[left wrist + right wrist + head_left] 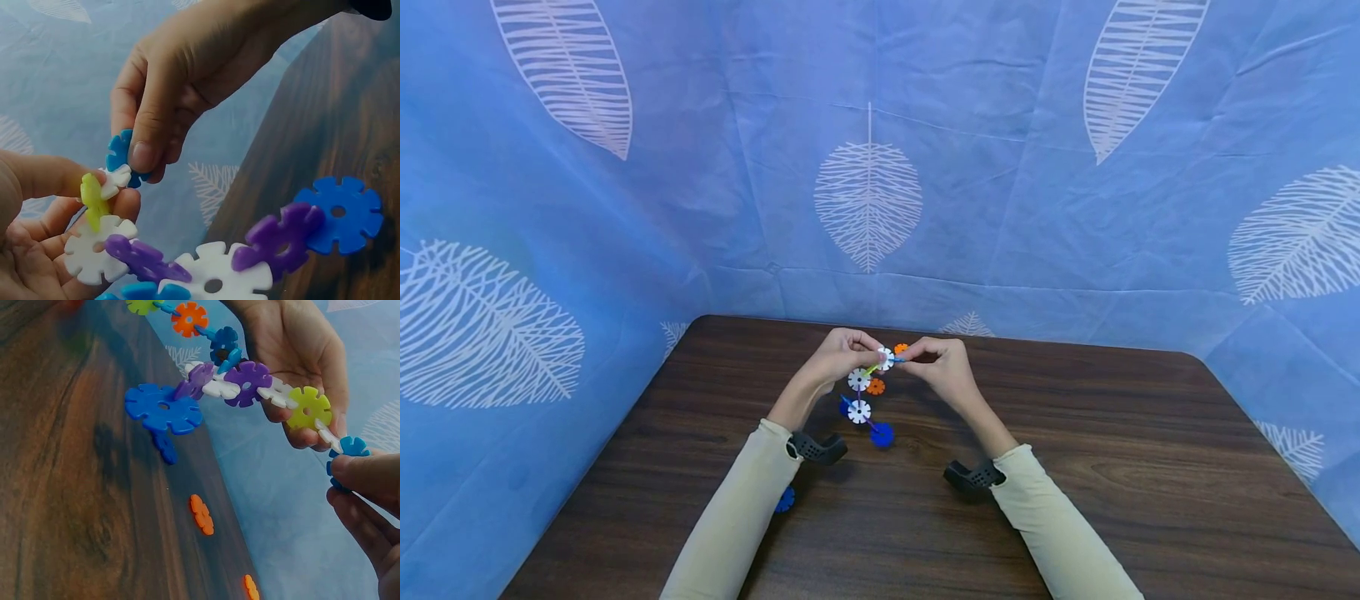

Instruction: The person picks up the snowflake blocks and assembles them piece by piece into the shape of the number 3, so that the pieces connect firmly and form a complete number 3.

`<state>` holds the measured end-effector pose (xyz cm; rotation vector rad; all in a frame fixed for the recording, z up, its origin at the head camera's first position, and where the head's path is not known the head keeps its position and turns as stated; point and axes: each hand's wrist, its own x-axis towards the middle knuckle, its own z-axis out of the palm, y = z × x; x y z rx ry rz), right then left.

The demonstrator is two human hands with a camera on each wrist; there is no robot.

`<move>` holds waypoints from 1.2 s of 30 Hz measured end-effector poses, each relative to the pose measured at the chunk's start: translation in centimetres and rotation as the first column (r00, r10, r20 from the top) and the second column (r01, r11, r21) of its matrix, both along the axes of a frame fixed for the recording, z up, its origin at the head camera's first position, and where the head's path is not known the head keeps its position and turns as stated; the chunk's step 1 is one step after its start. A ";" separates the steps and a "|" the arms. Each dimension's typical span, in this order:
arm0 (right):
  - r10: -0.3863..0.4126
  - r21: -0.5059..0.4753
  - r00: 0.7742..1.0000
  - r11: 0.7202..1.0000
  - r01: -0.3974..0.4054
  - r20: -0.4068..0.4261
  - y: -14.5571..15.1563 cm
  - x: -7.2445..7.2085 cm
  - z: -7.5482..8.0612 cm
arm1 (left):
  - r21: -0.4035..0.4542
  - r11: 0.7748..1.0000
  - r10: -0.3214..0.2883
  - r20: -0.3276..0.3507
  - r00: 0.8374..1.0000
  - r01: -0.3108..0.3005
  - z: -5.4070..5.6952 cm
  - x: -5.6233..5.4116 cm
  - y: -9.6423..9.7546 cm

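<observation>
A chain of notched plastic flower discs hangs from my left hand [835, 360], which pinches it near a yellow-green disc [94, 201] and the white disc [115, 181] beyond it. My right hand [949, 372] pinches a light blue disc [120, 150] between thumb and fingers. That blue disc meets the edge of the white one. Below the left hand the chain continues through a white disc [97, 250], a purple disc [249, 384], more white and purple pieces, and a large dark blue disc [164, 411]. A side branch carries an orange disc [189, 320] and a green disc [144, 305].
Loose orange discs, one at the far side [251, 587] and another nearer [201, 514], lie on the dark wooden table [1112, 467]. A blue disc [786, 499] lies beside the left forearm. A blue leaf-patterned cloth [1000, 208] hangs behind the table.
</observation>
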<state>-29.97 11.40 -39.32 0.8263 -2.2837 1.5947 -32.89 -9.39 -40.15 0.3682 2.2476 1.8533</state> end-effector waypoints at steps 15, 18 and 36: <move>-0.003 0.053 0.998 0.999 -0.001 0.066 0.2 -0.4 0.2 | 0.062 0.993 -0.107 0.036 0.994 0.105 0.3 0.1 -0.3; 0.008 0.062 0.995 0.998 -0.015 0.103 0.4 -1.4 -0.8 | 0.067 0.992 -0.107 0.034 0.994 0.104 0.2 0.1 -0.4; -0.046 0.233 0.983 0.973 0.004 0.176 2.9 -5.4 -2.5 | 0.021 0.999 -0.042 0.030 0.999 0.041 0.2 -0.6 -1.8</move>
